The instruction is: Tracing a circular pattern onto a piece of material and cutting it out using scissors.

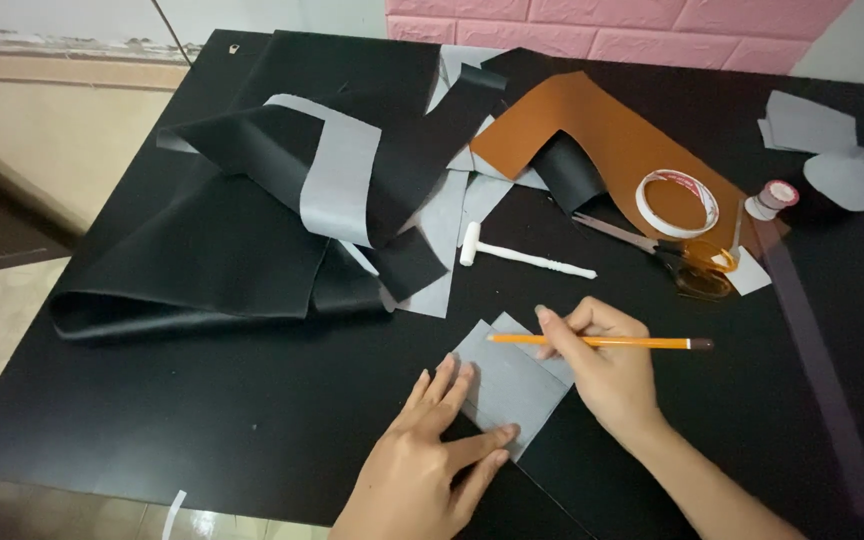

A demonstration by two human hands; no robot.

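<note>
A: Left hand [430, 462], what's it doing?

B: Flat, palm down, fingers spread a bit, pressing on the grey rectangular leather piece [510, 385]. Thumb lies along its near edge. Holds nothing, just pins it.

A: Right hand [604, 365]?

B: Closed round an orange pencil [600, 342] w/ dark end, writing grip. Tip points left, sits at the grey piece's top edge. Wrist bent, forearm comes in from lower right.

A: Where's the piece?

B: Near front of the black table [202, 420], btwn both hands, a second grey sheet under it, corner poking out on top.

A: Other stuff?

B: White small mallet [522, 255] just behind, apart from hands. Orange-handled scissors [687, 262] and a white tape roll [677, 203] to the right, on a tan leather cut-out [602, 130]. Big folded black leather sheet [212, 240] far left.
</note>
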